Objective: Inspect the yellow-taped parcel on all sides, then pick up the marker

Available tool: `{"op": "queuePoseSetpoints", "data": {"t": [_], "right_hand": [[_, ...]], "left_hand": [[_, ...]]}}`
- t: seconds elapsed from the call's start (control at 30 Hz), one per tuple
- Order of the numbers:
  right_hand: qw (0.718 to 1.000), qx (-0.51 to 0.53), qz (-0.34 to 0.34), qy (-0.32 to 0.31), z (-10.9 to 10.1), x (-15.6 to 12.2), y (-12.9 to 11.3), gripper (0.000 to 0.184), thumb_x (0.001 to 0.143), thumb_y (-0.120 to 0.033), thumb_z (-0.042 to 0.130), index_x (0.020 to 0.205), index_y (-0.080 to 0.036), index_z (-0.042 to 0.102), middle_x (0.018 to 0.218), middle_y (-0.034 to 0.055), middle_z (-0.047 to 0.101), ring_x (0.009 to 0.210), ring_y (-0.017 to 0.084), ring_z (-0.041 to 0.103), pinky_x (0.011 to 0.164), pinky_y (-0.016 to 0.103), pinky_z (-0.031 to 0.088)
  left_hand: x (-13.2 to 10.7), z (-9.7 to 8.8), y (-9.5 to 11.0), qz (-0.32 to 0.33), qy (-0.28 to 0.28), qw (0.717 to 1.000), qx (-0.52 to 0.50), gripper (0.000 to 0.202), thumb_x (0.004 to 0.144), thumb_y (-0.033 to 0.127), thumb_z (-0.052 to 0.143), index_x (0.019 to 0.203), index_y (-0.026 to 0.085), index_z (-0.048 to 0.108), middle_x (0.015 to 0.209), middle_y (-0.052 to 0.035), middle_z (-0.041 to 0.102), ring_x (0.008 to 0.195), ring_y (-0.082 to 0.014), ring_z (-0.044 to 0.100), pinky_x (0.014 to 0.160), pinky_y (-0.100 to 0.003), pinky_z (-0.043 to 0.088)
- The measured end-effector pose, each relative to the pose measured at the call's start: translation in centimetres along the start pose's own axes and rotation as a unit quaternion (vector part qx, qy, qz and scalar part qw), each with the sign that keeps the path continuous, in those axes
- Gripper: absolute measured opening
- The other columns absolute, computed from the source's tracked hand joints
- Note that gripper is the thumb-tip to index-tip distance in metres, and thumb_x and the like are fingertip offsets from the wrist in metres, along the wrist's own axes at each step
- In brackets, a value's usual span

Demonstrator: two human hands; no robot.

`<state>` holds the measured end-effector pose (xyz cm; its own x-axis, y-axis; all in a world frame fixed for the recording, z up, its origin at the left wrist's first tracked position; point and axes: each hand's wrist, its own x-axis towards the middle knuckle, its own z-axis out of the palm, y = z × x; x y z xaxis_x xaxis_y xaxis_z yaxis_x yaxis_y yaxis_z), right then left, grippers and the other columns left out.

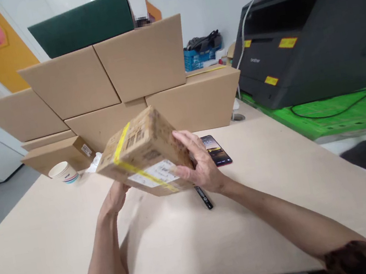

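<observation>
Both hands hold the taped parcel point(144, 155) tilted above the middle of the worktop point(281, 176). The left hand point(114, 200) props its near-left corner from below and the right hand point(199, 162) clasps its right end. Its long axis runs from hand to hand. A pen point(203, 197) lies beneath.

I take this for an office mailroom: stacked cardboard boxes point(107, 84), a big black printer point(312, 26), pale worktable point(281, 176).
</observation>
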<state>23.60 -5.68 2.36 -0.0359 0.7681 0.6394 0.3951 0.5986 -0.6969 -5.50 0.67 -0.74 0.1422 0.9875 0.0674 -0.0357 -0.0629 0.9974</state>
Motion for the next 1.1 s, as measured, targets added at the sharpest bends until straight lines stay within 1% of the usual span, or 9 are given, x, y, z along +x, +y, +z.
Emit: {"op": "queuePoseSetpoints", "data": {"t": [0.1,0.2,0.3,0.5,0.67,0.77,0.9,1.0,1.1], "right_hand": [[0.992,0.074,0.098,0.031,0.1,0.4,0.1,0.084,0.087,-0.078,0.062,0.158,-0.038,0.046,0.157,0.0091,0.050,0.149,0.038,0.041,0.126,0.064,0.029],[0.965,0.187,0.180,0.033,0.4,0.6,0.3,0.079,0.094,-0.075,0.055,0.163,-0.039,0.036,0.164,0.0064,0.047,0.153,0.033,0.041,0.129,0.062,0.028],[0.954,0.216,0.209,0.012,0.6,0.6,0.0,0.083,0.098,-0.073,0.050,0.168,-0.038,0.023,0.176,0.0037,0.029,0.163,0.030,0.023,0.133,0.059,0.018],[0.970,0.176,0.141,-0.090,1.5,-0.6,-1.2,0.110,0.089,-0.070,0.067,0.172,-0.029,0.006,0.179,0.0112,0.013,0.166,0.033,0.011,0.134,0.058,0.015],[0.970,0.184,0.069,-0.144,2.2,-1.5,-0.7,0.116,0.084,-0.072,0.072,0.171,-0.038,0.002,0.180,0.0093,0.008,0.165,0.039,0.013,0.130,0.066,0.023],[0.982,0.140,0.023,-0.122,1.9,-1.5,-0.4,0.110,0.088,-0.072,0.067,0.170,-0.040,0.001,0.180,0.0072,0.007,0.165,0.039,0.011,0.130,0.066,0.022],[0.997,0.061,0.012,-0.045,1.0,-1.0,-0.1,0.103,0.093,-0.071,0.061,0.170,-0.038,0.003,0.181,0.0067,-0.001,0.166,0.038,-0.001,0.132,0.067,0.011],[0.999,0.026,0.001,-0.029,0.4,-0.6,0.2,0.101,0.094,-0.073,0.056,0.170,-0.036,0.002,0.181,0.0080,0.000,0.166,0.038,-0.002,0.131,0.068,0.007],[1.000,0.019,0.014,-0.020,-0.3,-0.3,0.3,0.100,0.093,-0.077,0.054,0.170,-0.037,0.003,0.180,0.0090,0.009,0.166,0.039,0.007,0.130,0.070,0.011]], "left_hand": [[-0.5,1.2,0.8,-0.006,-0.085,0.996,0.019,0.076,0.080,0.083,0.065,0.122,0.021,0.077,0.129,-0.0173,0.076,0.137,-0.0417,0.061,0.111,-0.056,0.053],[-0.9,2.4,1.0,0.000,-0.148,0.989,0.009,0.079,0.078,0.082,0.069,0.130,0.023,0.074,0.135,-0.0176,0.073,0.145,-0.0392,0.055,0.118,-0.056,0.048],[-0.9,3.6,0.7,-0.020,-0.155,0.987,-0.020,0.073,0.083,0.074,0.071,0.134,0.022,0.071,0.137,-0.0163,0.072,0.142,-0.0388,0.058,0.117,-0.052,0.050],[0.0,4.6,0.3,0.029,0.004,0.994,-0.102,0.061,0.087,0.059,0.077,0.136,0.024,0.062,0.145,-0.0097,0.068,0.141,-0.0304,0.060,0.115,-0.044,0.052],[0.1,4.6,0.6,-0.015,0.083,0.991,-0.105,0.068,0.078,0.058,0.084,0.131,0.021,0.065,0.137,-0.0121,0.073,0.134,-0.0357,0.064,0.109,-0.050,0.056],[-0.2,4.6,0.9,-0.045,0.051,0.993,-0.099,0.062,0.077,0.060,0.084,0.123,0.021,0.072,0.125,-0.0106,0.079,0.131,-0.0381,0.067,0.107,-0.050,0.057],[-0.3,3.9,0.9,-0.053,-0.030,0.990,-0.131,0.071,0.082,0.083,0.063,0.121,0.024,0.075,0.123,-0.0081,0.080,0.137,-0.0364,0.063,0.113,-0.048,0.054],[-0.3,3.2,0.9,-0.026,-0.013,0.990,-0.135,0.078,0.077,0.089,0.061,0.120,0.026,0.075,0.121,-0.0073,0.081,0.135,-0.0362,0.065,0.112,-0.047,0.054],[-0.6,2.8,1.3,0.015,0.016,0.994,-0.109,0.080,0.071,0.093,0.063,0.111,0.026,0.077,0.102,-0.0078,0.082,0.116,-0.0358,0.073,0.095,-0.044,0.061]]}}
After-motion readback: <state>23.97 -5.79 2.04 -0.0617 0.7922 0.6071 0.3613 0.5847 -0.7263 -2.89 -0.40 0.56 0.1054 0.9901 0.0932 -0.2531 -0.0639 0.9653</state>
